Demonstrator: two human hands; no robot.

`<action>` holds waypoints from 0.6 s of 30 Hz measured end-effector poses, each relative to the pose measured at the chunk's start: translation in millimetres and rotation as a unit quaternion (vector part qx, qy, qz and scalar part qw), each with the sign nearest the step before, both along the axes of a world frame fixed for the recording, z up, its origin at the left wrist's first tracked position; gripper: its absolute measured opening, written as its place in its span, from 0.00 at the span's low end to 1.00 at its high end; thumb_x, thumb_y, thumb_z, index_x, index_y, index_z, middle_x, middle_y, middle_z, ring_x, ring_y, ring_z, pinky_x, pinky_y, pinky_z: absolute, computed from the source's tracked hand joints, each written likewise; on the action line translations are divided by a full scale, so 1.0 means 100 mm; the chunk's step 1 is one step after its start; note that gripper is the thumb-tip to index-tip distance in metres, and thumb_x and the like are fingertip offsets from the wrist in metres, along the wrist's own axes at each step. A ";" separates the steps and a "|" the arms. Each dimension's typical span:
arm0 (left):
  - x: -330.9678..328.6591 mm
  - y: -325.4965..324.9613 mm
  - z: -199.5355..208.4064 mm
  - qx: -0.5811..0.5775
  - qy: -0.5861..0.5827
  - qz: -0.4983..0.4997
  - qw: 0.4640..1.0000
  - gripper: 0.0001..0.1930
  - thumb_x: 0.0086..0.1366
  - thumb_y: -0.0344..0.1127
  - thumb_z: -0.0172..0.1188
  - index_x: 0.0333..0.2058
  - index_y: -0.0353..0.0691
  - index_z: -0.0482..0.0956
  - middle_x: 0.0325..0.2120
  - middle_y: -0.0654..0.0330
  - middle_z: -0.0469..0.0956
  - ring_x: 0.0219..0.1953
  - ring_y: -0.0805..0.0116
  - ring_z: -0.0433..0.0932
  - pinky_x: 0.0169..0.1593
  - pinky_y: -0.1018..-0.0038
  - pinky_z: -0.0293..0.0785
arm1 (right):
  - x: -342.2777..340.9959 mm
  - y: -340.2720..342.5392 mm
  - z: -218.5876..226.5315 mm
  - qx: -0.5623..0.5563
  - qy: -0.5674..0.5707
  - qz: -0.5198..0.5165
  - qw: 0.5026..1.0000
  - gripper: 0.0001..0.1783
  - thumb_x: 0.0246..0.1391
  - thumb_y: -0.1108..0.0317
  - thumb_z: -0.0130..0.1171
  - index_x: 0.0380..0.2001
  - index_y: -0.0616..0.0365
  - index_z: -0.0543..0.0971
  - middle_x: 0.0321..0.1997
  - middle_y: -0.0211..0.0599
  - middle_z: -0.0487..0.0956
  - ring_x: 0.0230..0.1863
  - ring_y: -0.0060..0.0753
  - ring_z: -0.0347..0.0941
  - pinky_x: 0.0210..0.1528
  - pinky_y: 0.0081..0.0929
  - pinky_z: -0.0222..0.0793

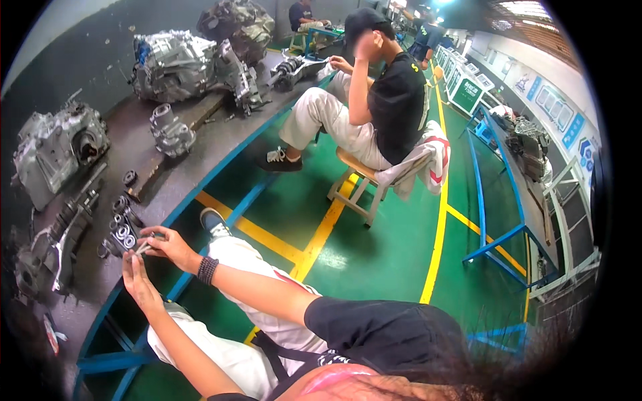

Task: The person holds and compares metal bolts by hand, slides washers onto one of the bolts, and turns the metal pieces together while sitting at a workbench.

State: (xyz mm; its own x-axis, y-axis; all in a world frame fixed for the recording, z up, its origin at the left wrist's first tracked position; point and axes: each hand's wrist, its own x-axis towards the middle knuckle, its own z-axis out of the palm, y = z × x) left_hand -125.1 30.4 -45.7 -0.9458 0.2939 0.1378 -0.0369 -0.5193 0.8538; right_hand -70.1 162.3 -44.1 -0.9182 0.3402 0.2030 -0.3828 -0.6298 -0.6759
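One slim pale piece (142,249) sits where the fingers of two hands meet: the right hand (175,250) pinches it, nearly closed, while the left hand (142,286) touches from below, its grip unclear from where I stand. Just beyond the fingers lies a dark ringed part (124,234); farther off, a silvery casing (175,67) rests on the bench (214,142).
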 end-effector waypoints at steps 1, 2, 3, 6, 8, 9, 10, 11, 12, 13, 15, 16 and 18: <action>-0.01 -0.01 0.00 0.008 0.011 0.002 1.000 0.19 0.66 0.30 0.59 0.54 0.30 0.70 0.50 0.55 0.72 0.52 0.68 0.73 0.59 0.75 0.69 | 0.01 0.00 0.01 0.004 -0.001 0.012 1.000 0.19 0.62 0.69 0.54 0.54 0.61 0.70 0.52 0.43 0.77 0.52 0.27 0.75 0.51 0.20 0.74; 0.00 0.01 0.00 -0.001 0.013 0.025 1.000 0.19 0.66 0.31 0.59 0.53 0.30 0.70 0.49 0.54 0.73 0.51 0.69 0.74 0.59 0.74 0.69 | 0.01 0.00 0.03 0.008 0.000 0.024 1.000 0.20 0.62 0.67 0.55 0.55 0.62 0.69 0.52 0.44 0.76 0.53 0.28 0.74 0.53 0.22 0.73; 0.00 0.01 -0.02 -0.011 0.018 0.042 0.999 0.20 0.66 0.32 0.59 0.54 0.29 0.70 0.49 0.53 0.74 0.50 0.68 0.74 0.58 0.75 0.70 | 0.03 -0.03 0.05 0.010 0.003 0.023 1.000 0.20 0.62 0.69 0.54 0.55 0.63 0.68 0.51 0.44 0.77 0.53 0.28 0.75 0.54 0.22 0.73; -0.01 0.00 -0.06 -0.046 0.024 0.081 0.995 0.21 0.65 0.34 0.61 0.54 0.29 0.71 0.47 0.53 0.76 0.48 0.68 0.76 0.55 0.77 0.71 | 0.06 -0.04 0.07 0.079 -0.008 0.030 0.996 0.18 0.62 0.71 0.53 0.54 0.63 0.69 0.50 0.43 0.78 0.52 0.28 0.75 0.54 0.23 0.73; 0.02 0.01 -0.05 -0.071 0.025 0.101 0.992 0.21 0.65 0.34 0.61 0.53 0.30 0.72 0.46 0.54 0.76 0.47 0.70 0.76 0.54 0.77 0.71 | 0.07 -0.04 0.04 0.105 -0.012 0.020 0.994 0.17 0.62 0.73 0.53 0.53 0.64 0.69 0.48 0.43 0.79 0.50 0.27 0.76 0.53 0.23 0.74; 0.05 0.05 -0.02 -0.074 0.018 0.101 0.992 0.21 0.65 0.35 0.62 0.53 0.30 0.72 0.46 0.54 0.76 0.45 0.70 0.75 0.52 0.77 0.71 | 0.08 -0.01 0.00 0.149 -0.024 0.015 0.988 0.17 0.61 0.74 0.53 0.53 0.64 0.70 0.47 0.42 0.79 0.48 0.27 0.77 0.51 0.24 0.74; 0.06 0.02 -0.01 -0.079 0.011 0.107 0.991 0.21 0.64 0.35 0.62 0.53 0.30 0.72 0.45 0.55 0.76 0.44 0.71 0.75 0.51 0.77 0.71 | 0.08 -0.04 0.00 0.190 -0.034 0.016 0.981 0.16 0.61 0.74 0.54 0.52 0.65 0.70 0.46 0.42 0.80 0.46 0.26 0.77 0.50 0.24 0.75; 0.03 -0.01 -0.05 -0.069 0.016 0.102 0.992 0.21 0.64 0.35 0.63 0.52 0.31 0.74 0.45 0.55 0.76 0.43 0.71 0.75 0.49 0.75 0.71 | 0.09 -0.06 0.00 0.209 -0.048 0.006 0.977 0.14 0.60 0.76 0.55 0.49 0.67 0.71 0.40 0.40 0.81 0.40 0.26 0.78 0.46 0.24 0.77; 0.01 -0.04 -0.07 -0.071 0.015 0.105 0.992 0.21 0.64 0.35 0.63 0.52 0.31 0.74 0.45 0.55 0.76 0.43 0.71 0.75 0.49 0.75 0.71 | 0.10 -0.09 -0.01 0.208 -0.049 0.009 0.977 0.14 0.60 0.76 0.55 0.49 0.67 0.71 0.40 0.40 0.81 0.40 0.26 0.78 0.46 0.24 0.77; 0.01 -0.04 -0.06 -0.075 0.020 0.110 0.991 0.21 0.64 0.35 0.63 0.53 0.31 0.73 0.45 0.56 0.76 0.43 0.71 0.75 0.49 0.76 0.71 | 0.11 -0.09 -0.02 0.228 -0.060 0.009 0.972 0.13 0.60 0.75 0.55 0.47 0.68 0.71 0.37 0.39 0.81 0.37 0.26 0.79 0.44 0.24 0.77; 0.02 -0.03 -0.06 -0.081 0.025 0.115 0.990 0.22 0.63 0.35 0.63 0.53 0.32 0.72 0.45 0.56 0.76 0.43 0.71 0.75 0.49 0.76 0.71 | 0.13 -0.08 -0.04 0.248 -0.073 0.010 0.966 0.11 0.60 0.74 0.55 0.45 0.68 0.72 0.34 0.39 0.81 0.34 0.26 0.79 0.42 0.24 0.78; 0.10 -0.03 0.04 -0.070 0.045 0.106 0.991 0.24 0.63 0.34 0.64 0.55 0.32 0.70 0.46 0.55 0.76 0.43 0.71 0.75 0.48 0.76 0.71 | 0.15 -0.11 -0.03 0.253 -0.082 0.012 0.964 0.10 0.61 0.74 0.54 0.43 0.69 0.72 0.32 0.38 0.81 0.32 0.25 0.79 0.38 0.23 0.77; 0.13 -0.03 0.08 -0.061 0.063 0.099 0.991 0.26 0.63 0.34 0.64 0.57 0.32 0.67 0.47 0.55 0.76 0.43 0.71 0.75 0.48 0.77 0.71 | 0.16 -0.16 0.00 0.256 -0.093 0.018 0.962 0.09 0.61 0.73 0.54 0.41 0.69 0.72 0.30 0.37 0.81 0.29 0.25 0.78 0.34 0.22 0.77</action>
State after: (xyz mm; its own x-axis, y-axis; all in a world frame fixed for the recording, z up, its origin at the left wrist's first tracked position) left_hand -111.9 27.2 -37.8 -0.9641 0.1263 0.2338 0.1664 -0.3991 0.9017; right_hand -54.5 146.4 -43.8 -0.9640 0.2062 0.1676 -0.2102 -0.2058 -0.9557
